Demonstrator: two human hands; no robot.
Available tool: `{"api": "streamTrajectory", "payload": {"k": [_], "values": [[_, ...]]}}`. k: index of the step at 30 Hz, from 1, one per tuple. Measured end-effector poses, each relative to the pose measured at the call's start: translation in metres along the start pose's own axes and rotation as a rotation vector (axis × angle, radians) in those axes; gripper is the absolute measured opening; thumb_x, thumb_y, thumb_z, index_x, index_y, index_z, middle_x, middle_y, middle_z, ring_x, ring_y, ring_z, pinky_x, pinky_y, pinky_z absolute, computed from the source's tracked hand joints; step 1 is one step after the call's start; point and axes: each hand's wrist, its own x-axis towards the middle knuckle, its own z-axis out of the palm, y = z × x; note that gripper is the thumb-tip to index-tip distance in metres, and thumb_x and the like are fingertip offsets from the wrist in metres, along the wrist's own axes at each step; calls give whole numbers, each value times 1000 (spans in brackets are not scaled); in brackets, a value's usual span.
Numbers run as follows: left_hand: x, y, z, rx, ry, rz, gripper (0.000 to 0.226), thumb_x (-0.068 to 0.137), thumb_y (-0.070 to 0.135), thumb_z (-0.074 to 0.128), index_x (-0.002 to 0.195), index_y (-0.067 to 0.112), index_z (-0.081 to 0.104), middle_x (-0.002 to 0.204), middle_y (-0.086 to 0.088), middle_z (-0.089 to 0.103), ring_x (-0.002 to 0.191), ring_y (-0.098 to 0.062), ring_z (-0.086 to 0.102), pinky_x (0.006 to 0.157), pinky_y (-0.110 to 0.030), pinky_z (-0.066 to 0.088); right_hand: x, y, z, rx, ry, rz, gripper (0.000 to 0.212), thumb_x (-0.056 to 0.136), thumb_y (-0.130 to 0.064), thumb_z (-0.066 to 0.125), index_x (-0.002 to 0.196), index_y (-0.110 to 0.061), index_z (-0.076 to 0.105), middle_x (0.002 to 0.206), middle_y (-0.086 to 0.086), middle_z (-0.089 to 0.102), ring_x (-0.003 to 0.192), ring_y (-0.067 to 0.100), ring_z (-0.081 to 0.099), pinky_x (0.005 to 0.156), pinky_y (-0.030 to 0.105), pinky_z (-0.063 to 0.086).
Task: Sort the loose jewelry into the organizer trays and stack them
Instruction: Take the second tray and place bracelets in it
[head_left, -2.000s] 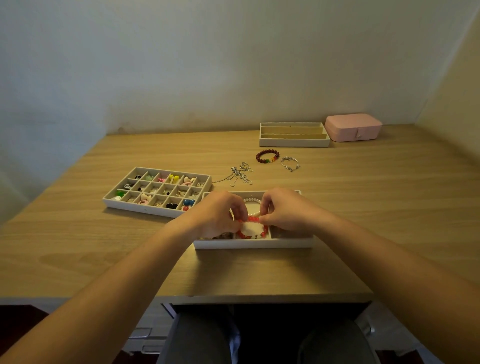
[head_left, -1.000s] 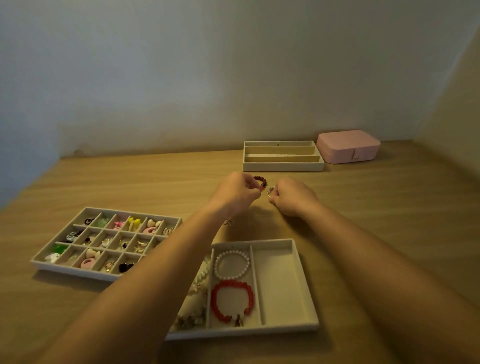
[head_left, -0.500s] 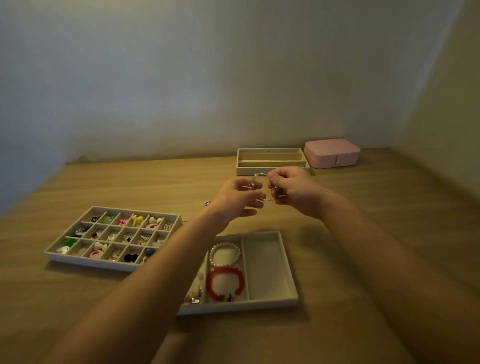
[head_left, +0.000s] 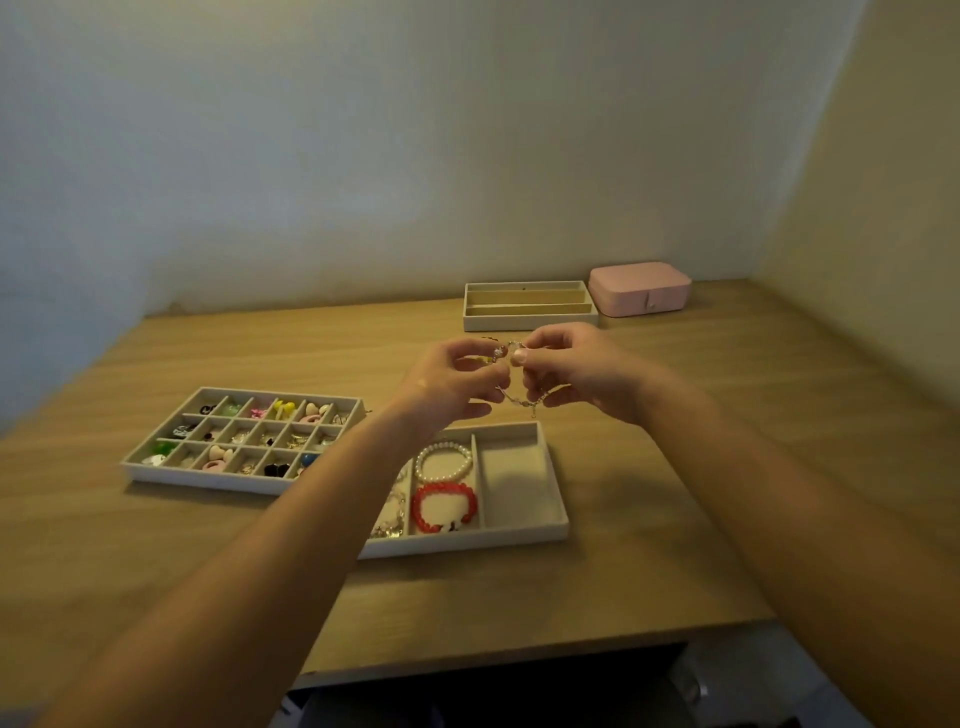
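Left hand (head_left: 452, 382) and right hand (head_left: 576, 371) meet in the air above the middle of the bench (head_left: 727, 467), each pinching with curled fingers a thin silver bracelet (head_left: 524, 401) that droops between them. Just nearer lies a three-lane tray (head_left: 550, 531) with a pearl bracelet (head_left: 444, 462) and a red bracelet (head_left: 444, 506) in its middle lane. A grid tray (head_left: 208, 480) of small pieces lies toward the left edge. Along the back edge a slotted tray (head_left: 524, 325) sits just beside a pink box (head_left: 639, 288), below plain walls.
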Motion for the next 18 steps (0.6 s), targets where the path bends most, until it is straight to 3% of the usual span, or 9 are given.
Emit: {"api": "streamTrajectory", "payload": {"k": [4, 8, 12, 15, 18], "values": [[-8, -6, -3, -21, -27, -89, 38, 89, 6, 72, 123, 14, 59, 109, -15, 70, 89, -22, 73, 77, -33, 61, -6, 5, 3, -39, 0, 56, 12, 98, -20, 65, 104, -10, 69, 84, 7, 75, 78, 22, 74, 71, 32, 61], [-14, -14, -1, -15, 22, -162, 39, 86, -1, 73, 122, 10, 61, 108, -14, 70, 89, -24, 74, 74, -31, 62, -9, 15, 6, -100, 28, 120, 8, 97, -16, 67, 102, -11, 70, 85, 5, 78, 82, 21, 76, 71, 33, 61], [-18, -26, 2, 134, 68, -205, 33, 85, 2, 76, 115, 8, 65, 100, -14, 75, 81, -22, 74, 71, -30, 62, -10, 23, 8, -165, 44, 158, 5, 94, -14, 70, 99, -13, 71, 85, 4, 78, 80, 17, 75, 66, 31, 59], [-19, -31, 3, 377, 72, -168, 28, 82, 8, 80, 108, 12, 70, 92, -10, 76, 65, -11, 65, 52, -18, 50, -8, 27, 10, -286, 59, 150, 7, 91, -17, 74, 97, -16, 72, 89, 3, 75, 76, 15, 72, 62, 28, 57], [-21, -34, 5, 514, 58, -138, 30, 77, 8, 83, 104, 16, 71, 88, -5, 76, 73, -15, 69, 64, -27, 59, -6, 30, 15, -423, 50, 110, 4, 91, -19, 74, 94, -18, 73, 91, 1, 73, 76, 14, 66, 62, 27, 54]]}}
